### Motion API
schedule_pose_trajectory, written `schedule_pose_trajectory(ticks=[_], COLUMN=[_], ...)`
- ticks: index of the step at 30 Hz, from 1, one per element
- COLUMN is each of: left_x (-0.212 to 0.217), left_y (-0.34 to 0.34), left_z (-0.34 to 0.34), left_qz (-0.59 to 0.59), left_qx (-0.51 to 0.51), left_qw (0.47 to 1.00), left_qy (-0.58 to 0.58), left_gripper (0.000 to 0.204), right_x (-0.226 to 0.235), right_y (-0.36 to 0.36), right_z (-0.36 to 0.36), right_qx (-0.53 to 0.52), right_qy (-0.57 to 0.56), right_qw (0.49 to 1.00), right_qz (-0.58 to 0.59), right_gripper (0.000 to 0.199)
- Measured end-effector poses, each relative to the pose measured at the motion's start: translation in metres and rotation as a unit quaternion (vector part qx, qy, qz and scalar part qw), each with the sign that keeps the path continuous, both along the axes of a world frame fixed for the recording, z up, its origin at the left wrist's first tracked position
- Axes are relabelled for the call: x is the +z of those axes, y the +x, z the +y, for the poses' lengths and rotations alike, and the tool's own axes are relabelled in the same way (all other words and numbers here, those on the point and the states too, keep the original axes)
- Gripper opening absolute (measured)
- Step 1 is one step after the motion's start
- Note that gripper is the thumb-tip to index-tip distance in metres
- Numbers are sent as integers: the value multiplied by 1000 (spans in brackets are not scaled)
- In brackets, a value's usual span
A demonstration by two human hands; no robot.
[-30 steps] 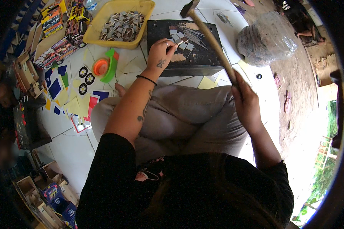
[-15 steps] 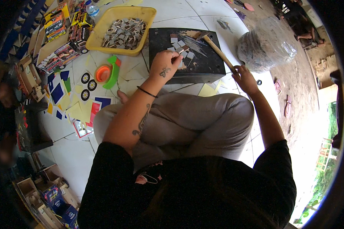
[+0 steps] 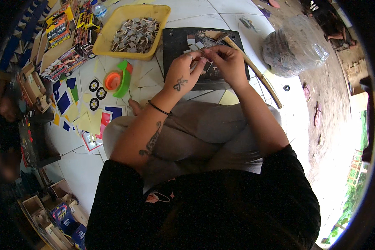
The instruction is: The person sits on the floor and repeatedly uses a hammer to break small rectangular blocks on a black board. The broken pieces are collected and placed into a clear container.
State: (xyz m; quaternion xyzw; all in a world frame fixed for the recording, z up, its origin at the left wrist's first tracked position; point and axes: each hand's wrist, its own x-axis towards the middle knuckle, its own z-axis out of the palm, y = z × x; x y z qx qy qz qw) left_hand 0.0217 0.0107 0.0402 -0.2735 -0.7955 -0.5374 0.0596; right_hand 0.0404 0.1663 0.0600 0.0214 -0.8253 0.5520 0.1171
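Above a black box (image 3: 173,39), my two hands meet fingertip to fingertip. My left hand (image 3: 182,71) is closed in a pinch at the small tile it held a moment earlier, now mostly covered by fingers. Beside it my right hand (image 3: 231,67) pinches too; what lies between its fingers is too small to make out. Grey-topped small tiles (image 3: 191,41) lie on the box behind the hands, by a heap of thin nails (image 3: 212,36) partly hidden. A hammer (image 3: 262,79) rests with its head on the box and its wooden handle slanting off the right edge.
A yellow basin (image 3: 100,46) full of small tiles stands at the back left. Near it are an orange tape roll in a green dispenser (image 3: 123,85), wheel stickers (image 3: 95,104), paper scraps (image 3: 83,121) and toy trucks (image 3: 66,64). A clear plastic bag (image 3: 293,50) sits at right.
My right hand has let go of the hammer handle and come in to meet my left hand. The handle now lies lower, its end nearer me. My left hand stays over the box.
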Motion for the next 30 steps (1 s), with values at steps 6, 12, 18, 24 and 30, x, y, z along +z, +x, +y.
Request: schedule_pose_trajectory(ticks=[6,12,18,24,30], left_x=[-6,-11,-8,-5,-5], left_y=[1,5,8,7,6], left_z=[6,12,14,9,8], left_qz=[-28,-8,5,-14,9], left_qx=[2,26,17,-29,-61], left_qw=[999,999,999,998,995], left_qy=[41,47,44,56,79], left_gripper=[19,17,16,14,16], right_x=[-4,1,2,6,12], right_y=[1,5,5,8,12], right_z=[8,8,10,13,13], right_qx=[-1,41,0,34,60], right_qy=[-111,-98,-68,-150,-191], right_qw=[993,994,997,985,975], right_qz=[-39,-5,-39,-82,-100], right_gripper=[16,17,22,24,23])
